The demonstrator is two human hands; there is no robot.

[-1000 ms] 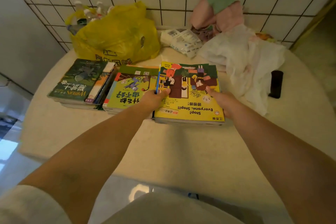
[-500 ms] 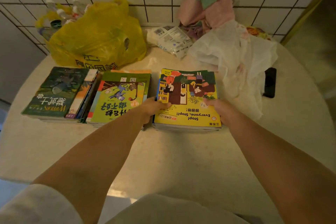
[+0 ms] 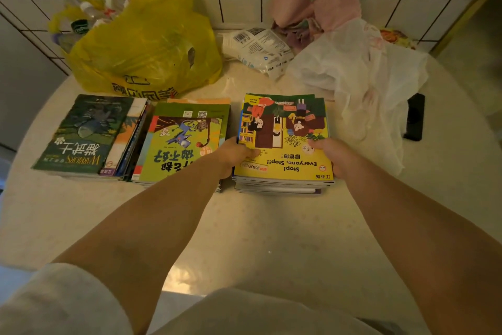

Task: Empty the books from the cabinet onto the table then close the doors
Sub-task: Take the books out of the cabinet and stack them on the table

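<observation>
Lowered since the earlier frame, the yellow-covered stack (image 3: 282, 141) is gripped on the counter (image 3: 258, 226) by left hand (image 3: 233, 154) and right hand (image 3: 332, 154) beside two stacks (image 3: 135, 139); cabinet unseen.

Two bare forearms, no watch, rings or bands visible on the left hand (image 3: 235, 154) or right hand (image 3: 335, 154). Short pale off-white sleeve (image 3: 59, 299) covered the left upper arm — soft, slightly fuzzy fabric. Same pale garment showed just right of that sleeve — plain, no print or logo seen.
</observation>
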